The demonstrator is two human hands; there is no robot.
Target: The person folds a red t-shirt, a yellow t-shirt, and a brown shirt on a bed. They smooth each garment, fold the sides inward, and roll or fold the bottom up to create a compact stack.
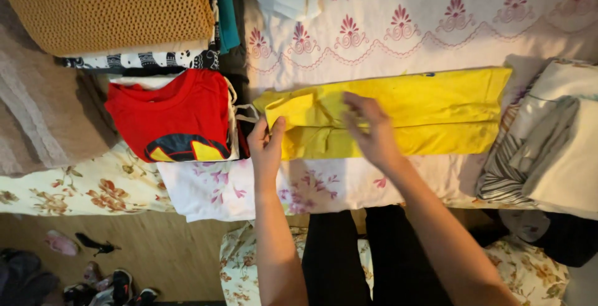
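Here the long folded yellow cotton garment (398, 116) is lying crosswise on the white bedsheet with pink flower embroidery (436, 19), stretching from the middle of the bed out toward the right. The left hand (266, 150) is sitting at the garment's left end, thumb and fingers closing in a pinch on the lower left corner of the yellow cloth. The right hand (367, 128) is pressing down on the middle of the garment, palm down, fingers loosely spread and slightly curled over a fold; whether those fingertips are actually nipping the cloth or only flattening it is hard to make out from up here.

Just left of the yellow garment, a folded red t-shirt with a black and yellow print (171, 119) is resting on top of a small pile, with a white drawstring trailing toward the left hand. Behind it, a taller stack is carrying a mustard-coloured knitted sweater (106, 7) over a black and white patterned piece (143, 60). Over on the right edge, a heap of folded white and grey striped fabrics (548, 150) is sitting just beside the garment's far end. A cream blanket with brown flowers (81, 188) is hanging off the bed's near left side, and down on the wooden floor (156, 256) some shoes (118, 284) are lying scattered.
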